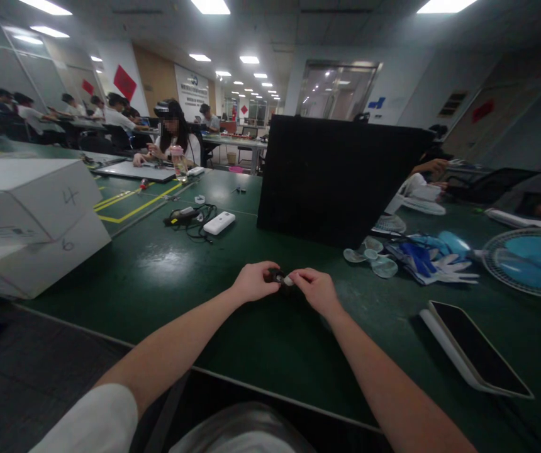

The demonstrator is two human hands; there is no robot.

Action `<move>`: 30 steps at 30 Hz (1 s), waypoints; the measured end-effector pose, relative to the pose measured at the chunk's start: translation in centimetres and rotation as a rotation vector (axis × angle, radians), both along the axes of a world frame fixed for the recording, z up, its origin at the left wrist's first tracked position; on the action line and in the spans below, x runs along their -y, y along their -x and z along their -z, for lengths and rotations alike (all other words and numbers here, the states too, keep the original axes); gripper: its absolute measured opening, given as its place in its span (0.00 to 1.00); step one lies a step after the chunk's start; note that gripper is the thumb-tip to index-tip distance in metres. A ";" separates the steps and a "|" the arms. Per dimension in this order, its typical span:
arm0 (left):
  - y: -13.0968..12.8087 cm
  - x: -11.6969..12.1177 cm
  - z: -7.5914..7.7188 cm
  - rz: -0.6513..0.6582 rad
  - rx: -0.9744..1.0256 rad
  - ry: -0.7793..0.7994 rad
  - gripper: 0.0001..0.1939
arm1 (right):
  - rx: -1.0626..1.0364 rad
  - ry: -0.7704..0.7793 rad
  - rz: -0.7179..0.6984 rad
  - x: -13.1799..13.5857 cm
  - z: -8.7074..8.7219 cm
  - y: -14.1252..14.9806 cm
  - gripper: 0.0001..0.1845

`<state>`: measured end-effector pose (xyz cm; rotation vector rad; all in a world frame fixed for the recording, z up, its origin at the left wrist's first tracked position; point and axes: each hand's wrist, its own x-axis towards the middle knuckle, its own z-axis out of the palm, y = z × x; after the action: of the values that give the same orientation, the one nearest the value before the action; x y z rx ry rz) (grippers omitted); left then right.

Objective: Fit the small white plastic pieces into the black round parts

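My left hand (255, 282) is closed round a small dark object (277, 275) with a shiny spot, gripped between thumb and fingers just above the green table (233, 340). Facing it, my right hand (316, 288) pinches a small pale piece (289, 280) against or close beside that dark object. Whether the two parts touch cannot be made out. Both items are too small to name.
A black panel (331, 182) stands ahead. White boxes (53, 207) are stacked left. A white power bank (219, 223) lies near cables. Rightward are clear fan blades (372, 255), gloves (421, 261), a blue fan (535, 261) and a phone (478, 346). A person (176, 135) sits across.
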<state>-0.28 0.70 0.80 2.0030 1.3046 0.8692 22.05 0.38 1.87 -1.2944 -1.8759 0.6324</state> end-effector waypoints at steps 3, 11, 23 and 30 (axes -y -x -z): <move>-0.1 -0.1 0.1 0.012 0.003 0.015 0.24 | -0.019 0.037 -0.033 -0.2 0.5 0.0 0.16; 0.3 -0.5 -0.3 -0.057 0.084 0.053 0.26 | -0.528 0.267 0.065 -2.2 1.6 -3.0 0.42; 0.2 -1.5 -0.2 -0.079 0.068 0.057 0.25 | -0.761 0.393 0.050 -3.9 1.5 -6.5 0.55; 0.2 -2.8 0.6 -0.070 0.065 0.040 0.28 | -1.242 0.595 0.111 -4.1 1.4 -6.4 0.49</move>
<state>-0.43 3.54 0.22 1.8929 1.3518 0.9260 28.50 4.45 0.46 -0.9096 -0.5956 1.5457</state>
